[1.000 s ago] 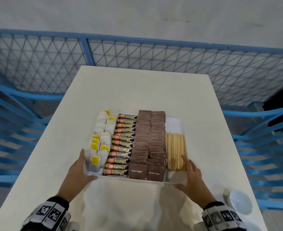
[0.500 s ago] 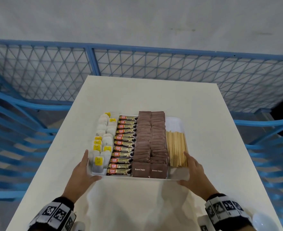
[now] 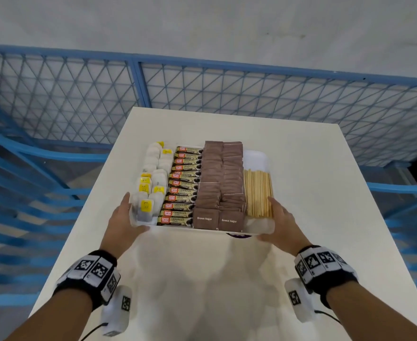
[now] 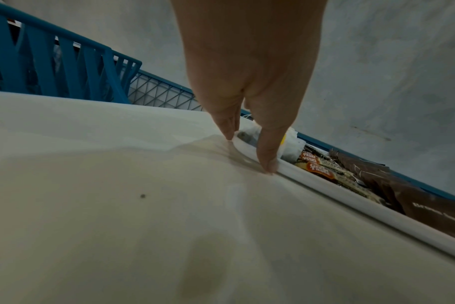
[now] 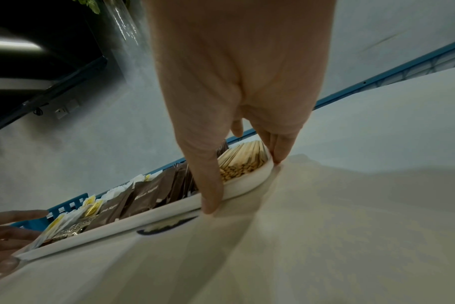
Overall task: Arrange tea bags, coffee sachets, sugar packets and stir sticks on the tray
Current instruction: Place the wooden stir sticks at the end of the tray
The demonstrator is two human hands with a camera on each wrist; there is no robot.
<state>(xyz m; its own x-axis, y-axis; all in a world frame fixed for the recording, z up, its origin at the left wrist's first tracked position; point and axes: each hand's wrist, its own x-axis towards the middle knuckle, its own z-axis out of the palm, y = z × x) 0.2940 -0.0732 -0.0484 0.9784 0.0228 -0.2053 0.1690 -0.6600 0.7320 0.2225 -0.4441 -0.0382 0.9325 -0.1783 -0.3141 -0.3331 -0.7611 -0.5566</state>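
A blue mesh fence (image 3: 202,94) runs behind and along both sides of the white tabletop (image 3: 313,180), with a grey wall beyond it. The tabletop is bare on the far side of the tray, down the strips to the tray's left and right, and across the wide near part between the forearms.

The white tray (image 3: 255,158) sits near the middle of the tabletop, its long sides running near to far, well clear of every tabletop edge. Its far right corner is bare. From left to right it holds white tea bags (image 3: 153,178) with yellow tags, a column of coffee sachets (image 3: 182,185) stacked near to far, two columns of brown sugar packets (image 3: 221,183), and a bundle of wooden stir sticks (image 3: 257,193) lying along the right rim.

The left hand (image 3: 122,223) holds the tray's near left corner, fingers along the left rim and thumb across the near rim beside the closest tea bag. From the left wrist view its fingertips (image 4: 269,162) touch the tabletop at the rim. The right hand (image 3: 280,225) holds the near right corner the same way, fingers extended along the right rim beside the stir sticks and thumb on the near rim. Both hands are nearly flat, fingers barely bent, cradling the corners.
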